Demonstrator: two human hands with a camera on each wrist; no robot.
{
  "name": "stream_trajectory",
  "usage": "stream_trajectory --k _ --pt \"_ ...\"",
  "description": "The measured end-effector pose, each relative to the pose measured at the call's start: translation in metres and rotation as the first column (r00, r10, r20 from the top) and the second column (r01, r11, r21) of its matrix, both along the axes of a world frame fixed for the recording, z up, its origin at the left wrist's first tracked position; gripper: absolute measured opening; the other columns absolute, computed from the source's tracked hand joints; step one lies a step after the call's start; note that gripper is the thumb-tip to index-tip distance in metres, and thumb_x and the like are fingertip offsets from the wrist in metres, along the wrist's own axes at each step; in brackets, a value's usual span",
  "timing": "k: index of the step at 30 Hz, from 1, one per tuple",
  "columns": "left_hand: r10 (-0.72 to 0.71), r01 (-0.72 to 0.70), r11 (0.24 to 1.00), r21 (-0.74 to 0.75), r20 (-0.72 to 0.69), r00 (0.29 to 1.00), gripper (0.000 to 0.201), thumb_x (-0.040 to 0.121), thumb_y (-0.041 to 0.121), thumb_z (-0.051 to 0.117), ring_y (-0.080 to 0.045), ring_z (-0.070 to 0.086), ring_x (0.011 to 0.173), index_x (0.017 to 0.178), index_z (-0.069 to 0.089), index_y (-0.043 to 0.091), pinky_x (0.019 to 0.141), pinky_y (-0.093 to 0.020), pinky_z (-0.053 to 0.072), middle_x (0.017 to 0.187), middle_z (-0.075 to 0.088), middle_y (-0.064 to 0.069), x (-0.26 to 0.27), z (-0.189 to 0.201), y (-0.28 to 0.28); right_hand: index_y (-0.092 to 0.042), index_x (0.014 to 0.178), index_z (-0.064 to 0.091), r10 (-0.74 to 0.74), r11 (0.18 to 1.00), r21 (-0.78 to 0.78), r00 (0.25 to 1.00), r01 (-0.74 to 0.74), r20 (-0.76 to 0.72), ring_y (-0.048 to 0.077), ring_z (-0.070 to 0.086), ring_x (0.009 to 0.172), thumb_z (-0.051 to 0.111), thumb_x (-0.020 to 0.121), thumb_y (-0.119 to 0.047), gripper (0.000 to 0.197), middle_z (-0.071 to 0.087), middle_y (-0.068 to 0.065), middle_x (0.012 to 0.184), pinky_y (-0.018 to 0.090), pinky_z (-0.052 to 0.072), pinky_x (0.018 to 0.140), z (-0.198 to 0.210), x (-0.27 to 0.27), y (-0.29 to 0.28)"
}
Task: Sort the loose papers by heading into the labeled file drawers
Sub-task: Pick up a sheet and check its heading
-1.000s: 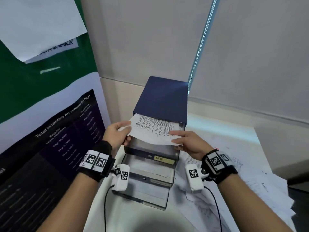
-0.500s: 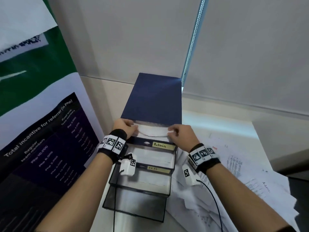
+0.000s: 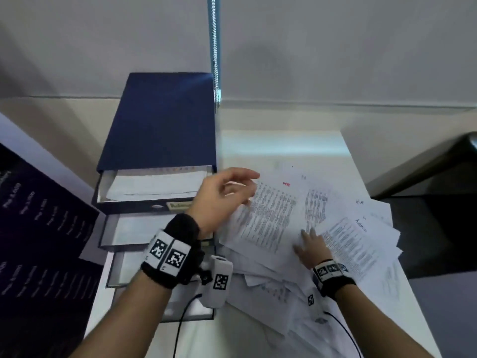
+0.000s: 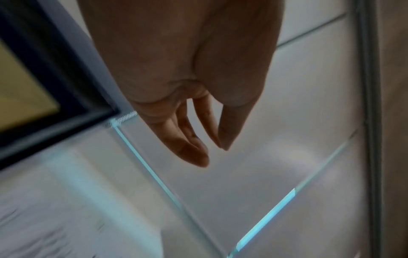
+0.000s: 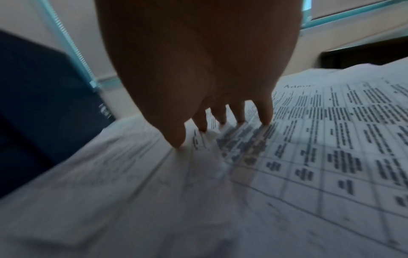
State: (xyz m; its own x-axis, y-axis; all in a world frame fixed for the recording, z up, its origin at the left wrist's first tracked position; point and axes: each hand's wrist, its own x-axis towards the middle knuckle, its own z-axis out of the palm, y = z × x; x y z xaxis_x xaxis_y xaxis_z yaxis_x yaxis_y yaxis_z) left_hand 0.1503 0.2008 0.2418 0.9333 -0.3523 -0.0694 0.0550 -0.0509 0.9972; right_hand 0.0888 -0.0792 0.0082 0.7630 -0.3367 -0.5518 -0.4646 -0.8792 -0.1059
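Reaching across from the drawers, the left hand [image 3: 222,195] hangs over the near edge of the paper pile [image 3: 296,228] with fingers loose and apart, its grip wide and holding nothing; the left wrist view shows the same slack fingers over blurred surface. The right hand [image 3: 311,244] lies flat on the pile, fingers [image 5: 266,111] spread and fingertips pressing the printed sheets, probably to pin them while one is picked out; its grip is wide too, with nothing held. The pile sprawls over the tabletop [image 3: 284,143] just right of the drawer unit [image 3: 160,125]; a sheet headed HR in red [image 3: 273,210] lies uppermost beside the left hand, and one headed Admin [image 3: 356,236] lies to the right of the right hand. The top drawer [image 3: 152,189] stands pulled out with sheets inside, its label partly hidden by the left wrist; lower drawers [image 3: 129,228] step out beneath it, open so each is reachable.
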Motion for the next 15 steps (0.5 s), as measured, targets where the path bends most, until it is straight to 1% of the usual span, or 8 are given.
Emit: stream_trajectory --k 2,4,5,7,9,11,13,15 --pt "-0.151 0.161 0.982 0.104 -0.095 0.984 0.023 0.089 0.014 0.069 -0.02 0.069 0.093 0.111 0.07 0.022 0.085 -0.032 0.059 0.106 0.069 -0.005 0.002 -0.04 -0.037 -0.022 0.153 0.019 0.112 0.994 -0.016 0.993 -0.111 0.037 0.039 0.017 0.146 0.035 0.098 -0.051 0.064 0.009 0.011 0.163 0.057 0.03 0.113 -0.003 -0.017 0.011" --pt "-0.168 0.218 0.935 0.281 -0.19 0.967 0.033 0.089 0.016 0.07 -0.016 0.065 0.105 0.121 0.066 0.021 0.092 -0.032 0.055 0.122 0.064 -0.007 0.007 -0.086 -0.064 -0.027 0.155 0.016 0.185 0.983 -0.012 0.981 -0.185 0.062 0.037 0.012 0.148 0.035 0.099 -0.051 0.064 0.003 0.007 0.164 0.057 0.024 0.113 0.001 -0.028 0.017" --pt "-0.133 0.213 0.894 0.395 -0.219 0.967 0.041 0.088 0.017 0.07 -0.017 0.06 0.113 0.128 0.062 0.02 0.097 -0.03 0.051 0.132 0.059 -0.008 0.011 -0.11 -0.074 -0.028 0.154 0.02 0.183 0.982 0.02 0.98 -0.185 0.075 0.036 0.014 0.148 0.036 0.099 -0.052 0.062 0.006 0.005 0.164 0.057 0.024 0.113 -0.004 -0.03 0.013" --pt "0.0 0.142 0.776 0.614 -0.225 0.974 0.057 0.086 0.018 0.071 -0.023 0.051 0.125 0.139 0.051 0.013 0.101 -0.027 0.042 0.142 0.048 -0.01 0.018 -0.15 -0.086 -0.026 0.144 0.044 0.088 0.988 0.117 0.991 -0.1 0.105 0.033 0.029 0.143 0.042 0.096 -0.051 0.054 0.026 0.008 0.159 0.053 0.032 0.113 -0.004 -0.025 0.002" --pt "0.138 0.075 0.632 0.771 -0.208 0.968 0.063 0.082 0.022 0.072 -0.029 0.047 0.126 0.138 0.047 0.009 0.101 -0.03 0.041 0.14 0.043 -0.014 0.024 -0.18 -0.087 -0.019 0.126 0.061 -0.091 0.972 0.227 0.986 0.057 0.14 0.03 0.05 0.124 0.047 0.094 -0.05 0.047 0.051 0.012 0.138 0.043 0.045 0.103 0.0 -0.012 -0.011" --pt "0.211 0.033 0.526 0.85 -0.168 0.963 0.061 0.077 0.027 0.073 -0.032 0.048 0.115 0.128 0.047 0.007 0.095 -0.035 0.046 0.129 0.047 -0.017 0.03 -0.206 -0.085 -0.014 0.121 0.066 -0.203 0.926 0.354 0.965 0.134 0.167 0.026 0.061 0.107 0.047 0.096 -0.051 0.048 0.064 0.011 0.122 0.037 0.051 0.095 0.007 0.003 -0.019" --pt "0.233 0.046 0.481 0.875 -0.178 0.956 0.058 0.075 0.031 0.07 -0.031 0.051 0.107 0.122 0.047 0.006 0.09 -0.037 0.049 0.119 0.051 -0.015 0.034 -0.221 -0.084 -0.011 0.125 0.063 -0.284 0.861 0.474 0.947 0.185 0.146 0.022 0.066 0.102 0.05 0.097 -0.049 0.049 0.069 0.008 0.118 0.034 0.052 0.095 0.013 0.015 -0.021" --pt "0.232 0.089 0.433 0.897 -0.207 0.951 0.061 0.076 0.033 0.067 -0.032 0.049 0.116 0.127 0.045 0.008 0.096 -0.04 0.047 0.127 0.047 -0.014 0.033 -0.228 -0.086 -0.011 0.131 0.058 -0.347 0.808 0.542 0.93 0.232 0.12 0.021 0.067 0.1 0.056 0.094 -0.049 0.053 0.068 0.007 0.118 0.037 0.053 0.095 0.011 0.025 -0.019"
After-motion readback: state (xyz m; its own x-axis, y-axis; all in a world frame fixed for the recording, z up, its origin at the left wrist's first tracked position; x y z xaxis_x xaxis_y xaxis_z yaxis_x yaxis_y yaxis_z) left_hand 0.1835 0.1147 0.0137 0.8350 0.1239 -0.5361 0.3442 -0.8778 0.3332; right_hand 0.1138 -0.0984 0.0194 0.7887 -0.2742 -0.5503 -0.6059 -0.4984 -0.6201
